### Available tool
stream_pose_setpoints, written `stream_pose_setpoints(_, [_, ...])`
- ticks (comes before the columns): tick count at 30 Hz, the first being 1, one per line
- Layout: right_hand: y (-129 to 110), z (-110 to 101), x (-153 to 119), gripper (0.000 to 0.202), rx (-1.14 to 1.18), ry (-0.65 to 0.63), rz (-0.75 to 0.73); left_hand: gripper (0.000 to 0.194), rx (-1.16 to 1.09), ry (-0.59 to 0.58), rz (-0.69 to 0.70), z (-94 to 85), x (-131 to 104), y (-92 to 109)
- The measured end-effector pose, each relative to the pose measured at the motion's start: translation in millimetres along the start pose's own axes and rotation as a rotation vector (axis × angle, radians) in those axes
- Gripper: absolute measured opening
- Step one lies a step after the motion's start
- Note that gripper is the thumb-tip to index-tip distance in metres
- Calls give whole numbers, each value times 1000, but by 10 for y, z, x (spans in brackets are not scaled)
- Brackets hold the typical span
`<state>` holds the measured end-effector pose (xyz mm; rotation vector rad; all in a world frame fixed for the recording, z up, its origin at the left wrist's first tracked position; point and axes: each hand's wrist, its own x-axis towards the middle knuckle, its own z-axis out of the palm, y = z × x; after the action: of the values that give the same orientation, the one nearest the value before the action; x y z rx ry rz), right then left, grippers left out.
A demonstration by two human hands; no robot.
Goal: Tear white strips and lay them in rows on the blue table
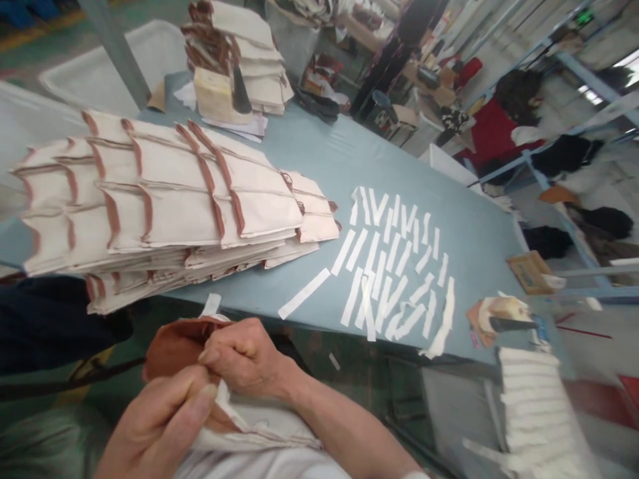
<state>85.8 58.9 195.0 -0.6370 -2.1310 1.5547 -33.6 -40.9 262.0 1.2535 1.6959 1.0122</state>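
Note:
Close to my body, below the table edge, both hands are closed on a cream and brown sewn fabric piece [172, 346]. My left hand [162, 412] pinches its edge with the thumb on top. Right beside it, my right hand [247, 359] is curled in a fist on the same edge, the knuckles upward. Brown cloth shows beyond the hands, and cream cloth with a seam lies under my right forearm. A white strip [212, 305] sticks up behind the piece. What lies inside the fingers is hidden.
A large stack of cream fabric pieces with brown edging [174, 216] covers the table's left part. Many white strips [394, 259] are spread over the blue tabletop [329, 156]. Tape dispensers [222, 93] stand at the far end and the right. A person stands in the background.

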Motion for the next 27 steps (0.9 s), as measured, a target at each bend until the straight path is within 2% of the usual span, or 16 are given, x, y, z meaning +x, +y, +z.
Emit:
stream_pose_setpoints(3, [103, 44, -88, 46, -55, 133, -14, 44, -59, -92, -25, 64, 75, -100])
stream_pose_setpoints(5, [223, -11, -154, 35, -100, 319, 11, 46, -54, -228, 35, 109, 139, -203])
stream_pose_setpoints(6, [311, -67, -202, 30, -132, 428, 116, 46, -46, -300, 70, 133, 166, -251])
stream_pose_setpoints(8, [545, -244, -348, 24, -220, 606, 498, 46, -17, -384, 111, 181, 201, -322])
stream_pose_setpoints(9, [683, -363, -443, 25, -279, 633, 757, 45, 10, -383, 115, 203, 208, -341])
stream_pose_setpoints(10, [828, -500, -546, 30, -322, 648, 922, 45, 43, -361, 115, 220, 211, -351])
stream_pose_setpoints(14, [1367, -1071, -865, 48, -450, 700, 1211, 43, 151, -274, 174, 231, 219, -356])
stream_pose_setpoints(17, [1649, -1311, -851, 48, -503, 710, 1279, 40, 199, -263, 253, 214, 247, -345])
stream_pose_setpoints(20, [1810, -1342, -729, 34, -503, 753, 1249, 37, 202, -225, 274, 233, 251, -308])
stream_pose_setpoints(24, [1848, -1278, -719, 18, -403, 828, 1145, 33, 209, -142, 263, 300, 225, -289])
stream_pose_setpoints(27, [1762, -1249, -820, 21, -249, 885, 1020, 30, 234, -98, 295, 330, 255, -300])
